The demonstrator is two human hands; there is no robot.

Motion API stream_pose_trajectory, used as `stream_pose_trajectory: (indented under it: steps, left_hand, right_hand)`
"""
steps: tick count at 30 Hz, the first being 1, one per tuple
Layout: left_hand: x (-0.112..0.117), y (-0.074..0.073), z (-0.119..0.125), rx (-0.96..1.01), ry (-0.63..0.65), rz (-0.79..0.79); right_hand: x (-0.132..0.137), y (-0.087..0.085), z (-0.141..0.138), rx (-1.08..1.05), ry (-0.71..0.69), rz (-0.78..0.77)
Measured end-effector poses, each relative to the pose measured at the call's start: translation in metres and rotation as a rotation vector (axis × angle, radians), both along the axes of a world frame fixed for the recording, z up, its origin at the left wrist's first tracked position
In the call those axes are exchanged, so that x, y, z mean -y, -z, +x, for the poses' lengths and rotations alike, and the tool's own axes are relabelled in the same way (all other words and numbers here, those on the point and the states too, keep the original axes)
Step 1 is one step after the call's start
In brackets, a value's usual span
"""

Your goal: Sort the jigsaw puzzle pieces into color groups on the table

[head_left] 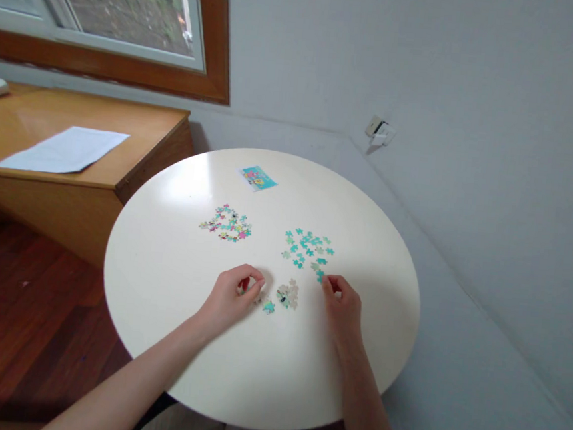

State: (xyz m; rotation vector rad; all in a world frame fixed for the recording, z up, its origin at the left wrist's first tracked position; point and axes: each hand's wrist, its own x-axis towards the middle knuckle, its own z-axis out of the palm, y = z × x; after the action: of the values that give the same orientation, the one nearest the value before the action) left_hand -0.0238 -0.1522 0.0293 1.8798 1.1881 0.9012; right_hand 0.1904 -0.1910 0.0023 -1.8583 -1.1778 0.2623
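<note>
My right hand (342, 307) is closed in a pinch at the lower edge of a loose group of teal puzzle pieces (308, 244), its fingertips on one teal puzzle piece (320, 277). My left hand (233, 294) has thumb and fingers curled together. A small red patch shows inside the curl, but I cannot make out what it is. Between the hands lies a small pile of puzzle pieces (288, 295), some grey side up, with a teal-and-green piece (268, 306) beside it. Farther left is a group of multicoloured puzzle pieces (228, 223).
A small colourful picture card (258, 178) lies toward the far side of the round white table (163, 251). At left stands a wooden desk (159, 120) with a white paper sheet (66, 149). A wall socket with a plug (380, 131) is behind the table.
</note>
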Motion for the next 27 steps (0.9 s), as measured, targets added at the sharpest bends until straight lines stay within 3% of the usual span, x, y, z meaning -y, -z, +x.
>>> stream_pose_trajectory:
  steps: [10, 19, 24, 27]
  left_hand:
    - [-0.001, 0.004, 0.000, -0.046, 0.010, -0.003]
    - [-0.004, 0.008, 0.000, -0.143, 0.046, 0.089]
    - [-0.005, 0.009, 0.000, -0.162, 0.057, 0.144]
    - [-0.005, 0.009, 0.000, -0.162, 0.043, 0.158]
  right_hand:
    - [0.002, 0.004, 0.001, 0.159, -0.016, -0.100]
    - [0.001, 0.005, 0.001, 0.401, 0.031, -0.153]
    - [0.001, 0.006, -0.002, 0.398, 0.018, -0.015]
    - [0.001, 0.005, -0.010, 0.343, -0.146, 0.137]
